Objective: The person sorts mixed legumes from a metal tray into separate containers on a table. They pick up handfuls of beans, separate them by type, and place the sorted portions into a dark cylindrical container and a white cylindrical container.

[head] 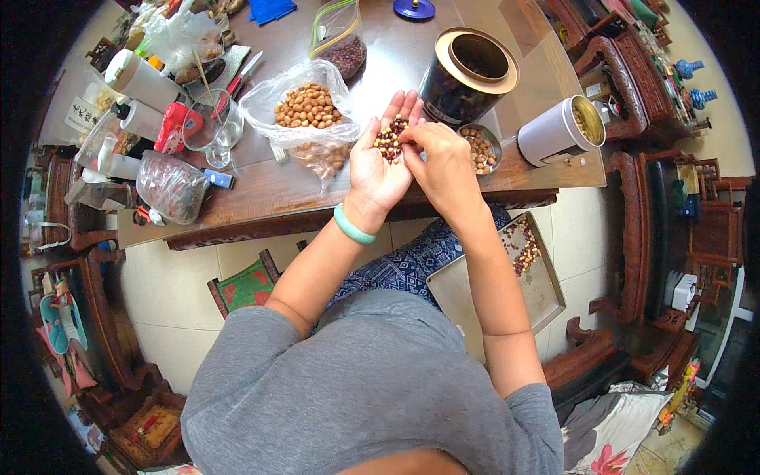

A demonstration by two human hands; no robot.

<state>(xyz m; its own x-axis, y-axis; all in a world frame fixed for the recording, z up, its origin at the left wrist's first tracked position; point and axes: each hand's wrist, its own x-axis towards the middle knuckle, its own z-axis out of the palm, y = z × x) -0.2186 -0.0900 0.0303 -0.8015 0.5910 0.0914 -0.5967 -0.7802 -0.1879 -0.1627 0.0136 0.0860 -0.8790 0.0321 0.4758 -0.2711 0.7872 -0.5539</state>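
Palm up over the table's near edge, my left hand (380, 169) cups a small heap of dark red and yellow kernels (390, 140). A green bangle is on that wrist. The fingertips of my right hand (442, 160) touch the heap from the right; whether they pinch a kernel cannot be seen. Left of my hands lies an open plastic bag of shelled peanuts (309, 107). To the right, a small round metal dish of nuts (480, 149) is partly behind my right hand. A large dark tin (469, 77) stands behind it, and a white canister (549, 135) leans farther right.
A zip bag of dark red beans (344, 53) stands at the back. Leftward are a glass mug (217, 127), a knife (244, 72), bottles and a knotted plastic bag (172, 187). Below the table, a metal tray (540, 297) holds more red and yellow kernels, near a green-seated stool (246, 285).
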